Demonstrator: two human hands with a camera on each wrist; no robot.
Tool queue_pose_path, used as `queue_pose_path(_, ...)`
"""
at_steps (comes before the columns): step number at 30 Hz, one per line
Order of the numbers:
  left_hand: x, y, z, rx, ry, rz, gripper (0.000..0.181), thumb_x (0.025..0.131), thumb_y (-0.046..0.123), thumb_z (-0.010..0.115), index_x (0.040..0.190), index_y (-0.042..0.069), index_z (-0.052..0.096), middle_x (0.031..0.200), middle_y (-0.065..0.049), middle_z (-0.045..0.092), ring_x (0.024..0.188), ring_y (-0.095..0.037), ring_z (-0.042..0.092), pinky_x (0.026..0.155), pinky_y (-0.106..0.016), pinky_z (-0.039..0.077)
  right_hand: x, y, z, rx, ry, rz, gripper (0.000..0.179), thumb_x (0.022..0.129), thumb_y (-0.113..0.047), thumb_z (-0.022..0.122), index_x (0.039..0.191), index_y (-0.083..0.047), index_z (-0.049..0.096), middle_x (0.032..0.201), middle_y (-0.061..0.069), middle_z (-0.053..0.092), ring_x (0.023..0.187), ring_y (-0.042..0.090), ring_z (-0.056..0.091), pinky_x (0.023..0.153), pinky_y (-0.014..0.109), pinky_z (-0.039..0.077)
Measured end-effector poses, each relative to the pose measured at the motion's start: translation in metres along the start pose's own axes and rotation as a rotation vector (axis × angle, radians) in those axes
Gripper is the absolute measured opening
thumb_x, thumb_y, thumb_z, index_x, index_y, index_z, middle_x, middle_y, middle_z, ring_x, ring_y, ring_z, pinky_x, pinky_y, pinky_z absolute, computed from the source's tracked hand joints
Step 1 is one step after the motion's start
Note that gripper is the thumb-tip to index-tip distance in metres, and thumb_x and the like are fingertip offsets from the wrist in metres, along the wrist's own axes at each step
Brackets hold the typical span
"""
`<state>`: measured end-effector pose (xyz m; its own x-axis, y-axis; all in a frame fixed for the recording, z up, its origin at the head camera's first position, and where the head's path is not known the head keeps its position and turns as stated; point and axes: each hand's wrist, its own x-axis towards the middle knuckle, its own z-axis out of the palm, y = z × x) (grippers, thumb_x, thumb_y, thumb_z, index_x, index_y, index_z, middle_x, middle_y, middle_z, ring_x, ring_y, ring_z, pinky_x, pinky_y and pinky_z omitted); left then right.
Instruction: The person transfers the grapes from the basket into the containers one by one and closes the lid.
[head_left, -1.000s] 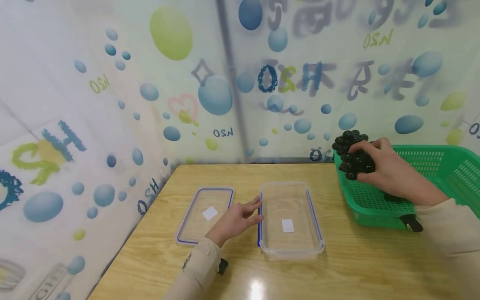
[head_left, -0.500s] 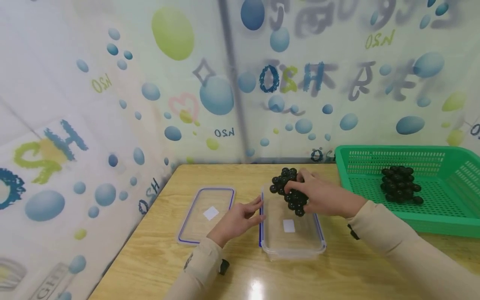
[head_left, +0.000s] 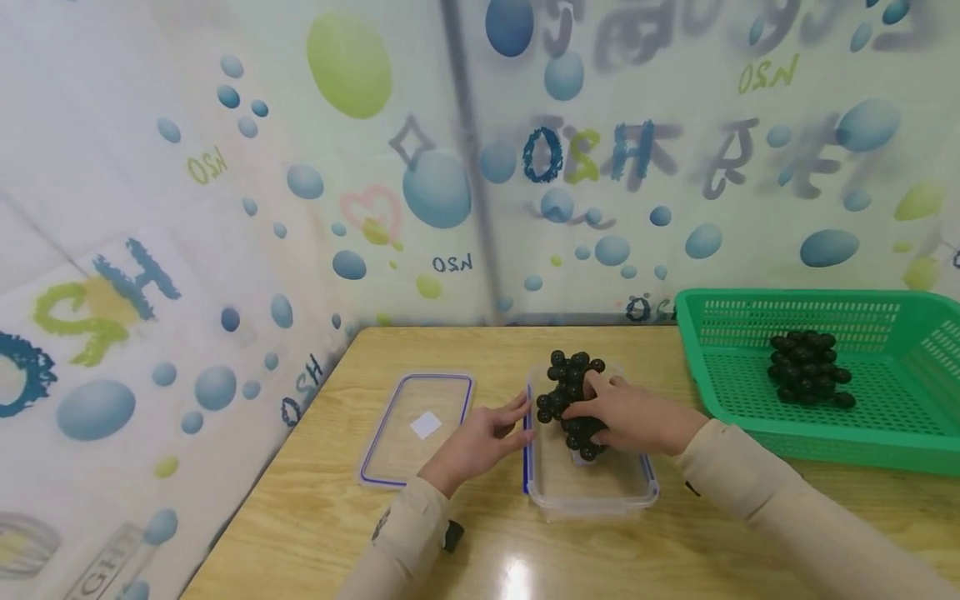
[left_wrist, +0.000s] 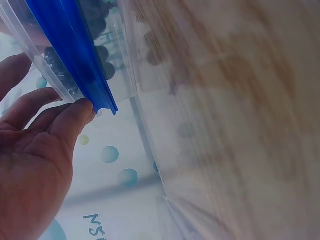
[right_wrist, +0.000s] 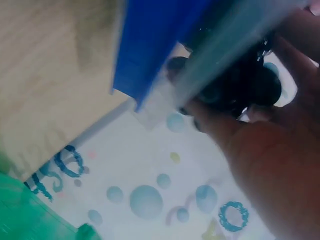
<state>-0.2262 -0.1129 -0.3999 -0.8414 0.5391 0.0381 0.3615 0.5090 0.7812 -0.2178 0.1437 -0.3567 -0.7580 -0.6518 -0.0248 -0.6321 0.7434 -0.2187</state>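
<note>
In the head view, my right hand (head_left: pixel 641 417) grips a bunch of dark grapes (head_left: pixel 564 382) from above, inside the clear plastic food container (head_left: pixel 592 504). Some grapes lie over its far left rim. At the container's left side, my left hand (head_left: pixel 476 443) touches the edge with extended fingertips. The left wrist view has those fingers (left_wrist: pixel 75 117) against the blue side latch (left_wrist: pixel 75 45). Dark grapes (right_wrist: pixel 265 87) sit between the right hand's fingers in the right wrist view, partly hidden by the container's wall and latch.
A green plastic basket (head_left: pixel 825 443) stands at the right with another bunch of dark grapes (head_left: pixel 806 367) in it. The container's clear lid (head_left: pixel 405 454), blue-sealed, lies flat to the left. Behind the wooden table (head_left: pixel 300 533) hangs a printed curtain (head_left: pixel 600 83).
My right hand has carried the grape bunch left from over the green basket and lowered it into the container. The left hand has stayed at the container's edge.
</note>
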Motion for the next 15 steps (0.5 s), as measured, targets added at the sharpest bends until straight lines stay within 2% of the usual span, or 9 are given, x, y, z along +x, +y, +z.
queue_pose_path(4, -0.001, 0.0, 0.003, -0.007, -0.014, -0.017, 0.053, 0.098, 0.027, 0.063, 0.144, 0.006, 0.046, 0.153, -0.002, 0.033, 0.135, -0.022, 0.038, 0.106, -0.035, 0.039, -0.002, 0.002, 0.01, 0.055, -0.013, 0.007, 0.046, 0.093, -0.015, 0.071, 0.137, -0.02, 0.06, 0.112, 0.008, 0.044, 0.067, 0.012, 0.05, 0.061, 0.03, 0.048)
queue_pose_path(8, -0.001, 0.0, 0.001, -0.012, -0.017, -0.016, 0.052, 0.099, 0.024, 0.063, 0.144, 0.006, 0.045, 0.154, -0.001, 0.032, 0.134, -0.022, 0.04, 0.105, -0.034, 0.04, -0.002, 0.004, 0.014, 0.063, 0.085, 0.02, 0.06, 0.09, -0.017, 0.074, 0.145, -0.018, 0.05, 0.123, 0.014, 0.04, 0.06, 0.01, 0.048, 0.056, 0.025, 0.047)
queue_pose_path(12, 0.001, 0.001, -0.001, -0.017, -0.012, -0.007, 0.052, 0.099, 0.023, 0.063, 0.144, 0.006, 0.046, 0.154, 0.0, 0.032, 0.135, -0.022, 0.038, 0.107, -0.035, 0.038, 0.0, 0.006, 0.015, -0.008, 0.209, 0.033, 0.072, 0.084, -0.024, 0.081, 0.147, -0.017, 0.047, 0.13, 0.016, 0.037, 0.087, 0.022, 0.055, 0.072, 0.035, 0.054)
queue_pose_path(15, 0.001, 0.001, -0.001, -0.015, -0.014, -0.014, 0.052, 0.099, 0.023, 0.063, 0.144, 0.006, 0.046, 0.154, 0.0, 0.032, 0.136, -0.022, 0.036, 0.108, -0.035, 0.037, 0.0, 0.007, 0.016, -0.056, 0.231, 0.043, 0.068, 0.083, -0.03, 0.082, 0.143, -0.018, 0.053, 0.139, 0.017, 0.035, 0.11, 0.037, 0.047, 0.084, 0.049, 0.052)
